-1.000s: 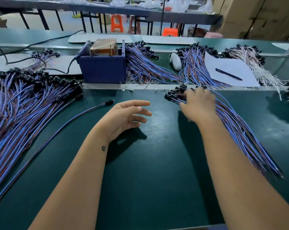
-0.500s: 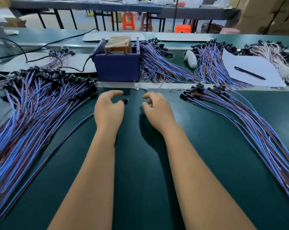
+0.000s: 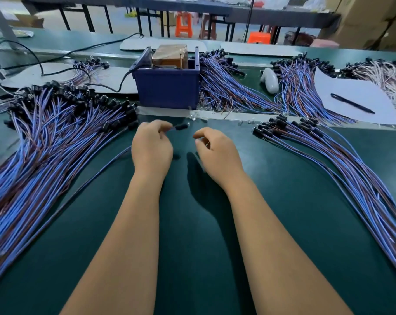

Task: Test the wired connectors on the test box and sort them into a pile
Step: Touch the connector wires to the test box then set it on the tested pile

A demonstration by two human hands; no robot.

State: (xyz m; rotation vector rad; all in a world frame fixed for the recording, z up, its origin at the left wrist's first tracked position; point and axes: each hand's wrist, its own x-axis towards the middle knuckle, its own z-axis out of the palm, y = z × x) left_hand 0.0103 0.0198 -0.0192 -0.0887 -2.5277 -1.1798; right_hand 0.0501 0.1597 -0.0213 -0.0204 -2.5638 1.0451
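My left hand pinches one blue-and-brown wire just behind its black connector, which points right, toward the test box. That blue test box, with a brown block on top, stands just beyond my hands. My right hand hovers close to the connector with fingers and thumb curled; nothing shows between them. A big pile of wired connectors fans out on the left. A smaller pile lies on the right.
More wire bundles lie behind and beside the box, with pale wires at far right. A white sheet with a pen, a white object and a black cable sit at the back. Green mat runs under my forearms.
My right hand left the right pile and came to the middle. My left hand closed on the single wire's connector end and lifted it toward the box.
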